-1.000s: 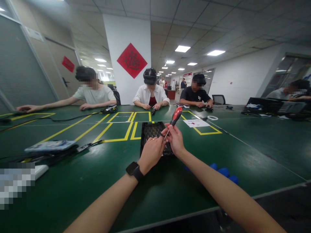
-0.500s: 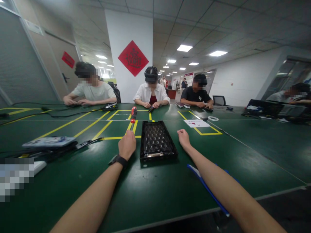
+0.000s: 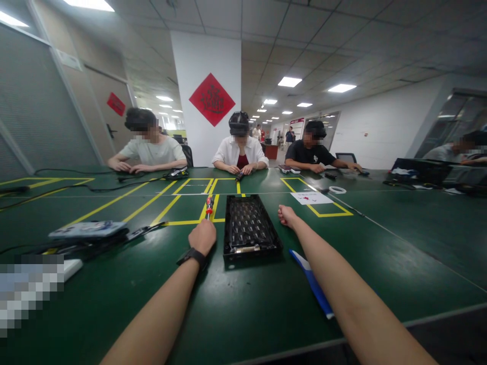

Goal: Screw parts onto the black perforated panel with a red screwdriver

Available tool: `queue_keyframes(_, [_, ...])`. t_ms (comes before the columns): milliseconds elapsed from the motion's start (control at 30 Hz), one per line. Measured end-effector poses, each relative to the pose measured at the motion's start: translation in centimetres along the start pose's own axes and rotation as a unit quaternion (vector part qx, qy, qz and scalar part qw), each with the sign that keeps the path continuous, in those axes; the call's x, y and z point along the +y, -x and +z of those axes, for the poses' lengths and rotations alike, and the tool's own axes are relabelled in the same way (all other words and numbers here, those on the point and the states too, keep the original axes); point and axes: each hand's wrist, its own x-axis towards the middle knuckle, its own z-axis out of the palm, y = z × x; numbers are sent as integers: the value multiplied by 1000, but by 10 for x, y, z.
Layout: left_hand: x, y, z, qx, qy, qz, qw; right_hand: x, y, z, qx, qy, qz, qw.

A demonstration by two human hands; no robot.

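Observation:
My left hand [image 3: 203,237], a dark band on its wrist, is closed around the metal shaft of a screwdriver [image 3: 209,203]. The red and black handle sticks out past the fist, pointing away from me; the tip is hidden in the hand. Just right of that hand lies a black rectangular case [image 3: 254,256], open side up, with a ridged, shiny inside and a pale metal strip at its near end. Beyond the case's right side is my right hand [image 3: 287,216], curled into a fist; whatever its fingers may hold is hidden.
A blue and white flat item [image 3: 312,286] lies partly beneath my right forearm. To the left, a light-blue flat object [image 3: 87,229] rests over black cables. A printed paper sheet [image 3: 312,197] and a white ring [image 3: 337,190] lie farther right. Several people sit around the green table [image 3: 243,314].
The screwdriver's handle has tipped lower, away from me. My view has shifted slightly. The person at the far right of the opposite side has stretched an arm out along the table.

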Motion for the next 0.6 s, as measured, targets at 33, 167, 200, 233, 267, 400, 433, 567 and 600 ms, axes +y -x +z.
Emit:
queue_keyframes(33, [0, 0, 0, 1, -2, 0, 1000, -1, -1, -3, 3, -5, 6, 1000])
queue_keyframes(167, [0, 0, 0, -9, -4, -1, 1000, 1, -8, -19, 17, -16, 22, 999])
queue_keyframes(200, [0, 0, 0, -13, -5, 0, 1000, 3, -11, -22, 21, -13, 25, 999])
queue_keyframes(233, [0, 0, 0, -18, -6, 2, 1000, 5, -14, -24, 24, -6, 28, 999])
queue_keyframes(267, [0, 0, 0, -22, -8, 4, 1000, 7, -16, -26, 27, 3, 31, 999])
queue_keyframes(400, [0, -1, 2, -27, -20, 24, 999, 11, -24, -30, 35, 44, 26, 998])
queue_keyframes(433, [0, 0, 3, -23, -23, 27, 999, 10, -25, -31, 38, 51, 23, 998])
queue_keyframes(567, [-1, 1, 5, -5, -31, 36, 999, 6, -27, -36, 30, 93, 16, 995])
queue_keyframes(600, [-1, 1, 5, -3, -34, 34, 999, 6, -26, -35, 20, 110, 14, 994])
